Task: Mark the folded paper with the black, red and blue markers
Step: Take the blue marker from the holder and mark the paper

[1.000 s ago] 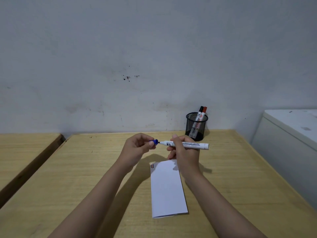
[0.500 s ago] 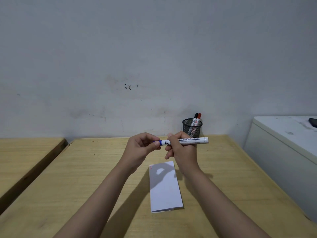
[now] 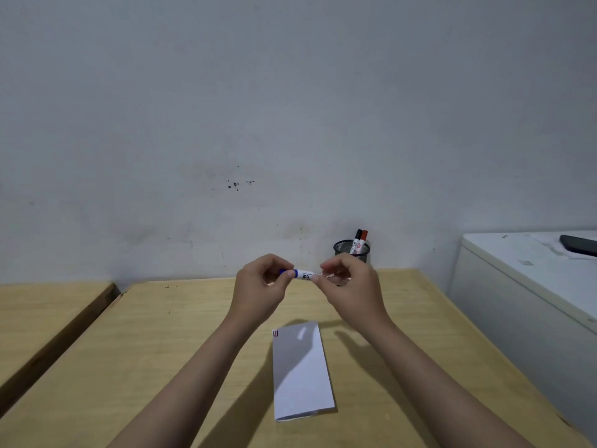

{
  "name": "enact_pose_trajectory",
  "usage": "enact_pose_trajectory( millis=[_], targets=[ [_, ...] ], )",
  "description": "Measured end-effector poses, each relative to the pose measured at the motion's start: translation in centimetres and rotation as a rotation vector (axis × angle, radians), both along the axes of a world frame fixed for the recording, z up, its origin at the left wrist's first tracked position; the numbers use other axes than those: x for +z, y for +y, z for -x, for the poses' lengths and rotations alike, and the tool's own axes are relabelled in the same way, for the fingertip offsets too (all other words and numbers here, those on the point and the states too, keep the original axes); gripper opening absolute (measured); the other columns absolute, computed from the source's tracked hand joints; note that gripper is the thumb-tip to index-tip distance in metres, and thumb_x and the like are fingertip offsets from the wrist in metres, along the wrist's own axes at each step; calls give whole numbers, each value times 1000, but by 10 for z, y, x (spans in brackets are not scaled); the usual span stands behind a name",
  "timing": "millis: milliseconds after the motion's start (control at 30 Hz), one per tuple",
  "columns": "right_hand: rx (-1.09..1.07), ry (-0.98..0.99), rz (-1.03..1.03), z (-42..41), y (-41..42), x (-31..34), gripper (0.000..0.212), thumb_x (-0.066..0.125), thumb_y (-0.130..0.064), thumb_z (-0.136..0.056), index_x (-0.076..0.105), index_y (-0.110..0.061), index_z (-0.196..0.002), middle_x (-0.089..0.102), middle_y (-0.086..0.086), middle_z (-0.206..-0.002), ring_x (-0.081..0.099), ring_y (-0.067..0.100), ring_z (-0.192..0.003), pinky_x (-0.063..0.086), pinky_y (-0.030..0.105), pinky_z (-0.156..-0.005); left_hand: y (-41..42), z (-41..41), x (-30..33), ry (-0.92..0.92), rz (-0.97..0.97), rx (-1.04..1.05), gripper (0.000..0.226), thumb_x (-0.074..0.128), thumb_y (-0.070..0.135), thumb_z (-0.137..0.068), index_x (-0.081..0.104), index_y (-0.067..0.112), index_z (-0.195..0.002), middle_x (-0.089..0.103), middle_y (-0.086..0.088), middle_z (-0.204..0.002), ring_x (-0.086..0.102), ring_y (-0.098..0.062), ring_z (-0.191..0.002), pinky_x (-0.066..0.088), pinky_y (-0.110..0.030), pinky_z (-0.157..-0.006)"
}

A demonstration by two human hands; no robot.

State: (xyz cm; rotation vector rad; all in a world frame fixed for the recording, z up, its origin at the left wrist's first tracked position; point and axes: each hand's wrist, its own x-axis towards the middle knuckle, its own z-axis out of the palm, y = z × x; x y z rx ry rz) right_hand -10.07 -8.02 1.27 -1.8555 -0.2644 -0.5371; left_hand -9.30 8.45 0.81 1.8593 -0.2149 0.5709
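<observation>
I hold the blue marker [image 3: 304, 274] level above the table, between both hands. My left hand [image 3: 260, 287] pinches its blue cap end. My right hand [image 3: 350, 287] grips the white barrel, whose right part is hidden behind the fingers. The cap sits against the barrel. Below, the folded white paper [image 3: 300, 370] lies flat on the wooden table [image 3: 181, 344], with small red and dark marks at its top left corner. The black marker [image 3: 357, 238] and the red marker [image 3: 363, 238] stand in a black mesh cup [image 3: 351, 250] by the wall.
A second wooden table [image 3: 42, 315] stands to the left across a narrow gap. A white cabinet [image 3: 523, 286] stands to the right with a dark phone-like object [image 3: 580, 244] on top. The wall runs close behind the table.
The cap, apart from the tip a second ago, now sits on the marker. My right hand has slid along the barrel toward the cap. The view has tilted upward.
</observation>
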Motion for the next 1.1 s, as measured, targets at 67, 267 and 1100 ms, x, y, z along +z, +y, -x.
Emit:
enact_pose_trajectory(
  millis=[67,267,1100],
  targets=[
    [-2,-107,199,-9,-9,-2,16,75,-14,-75,70,-18,-89,66,-12,-82,58,-4,-69,45,14,-68,-11,-3,6,-26,-70,-19,7,69,12,-77,69,18,-74,71,-2,-72,63,-14,-68,49,-24,-63],
    [-19,-268,343,-36,-37,-6,41,67,-13,-81,61,-27,-120,68,-5,-89,64,10,-75,52,25,-70,-42,-28,20,-81,-58,-60,17,68,21,-78,67,23,-95,72,5,-75,65,-1,-71,48,-10,-68],
    [-397,218,281,-209,-84,-38,47,61,-13,-70,49,-31,-113,67,5,-81,63,26,-76,54,48,-74,-112,-186,-47,63,-319,49,38,66,36,-78,67,8,-104,61,-6,-107,58,-18,-102,39,-21,-81]
  ],
)
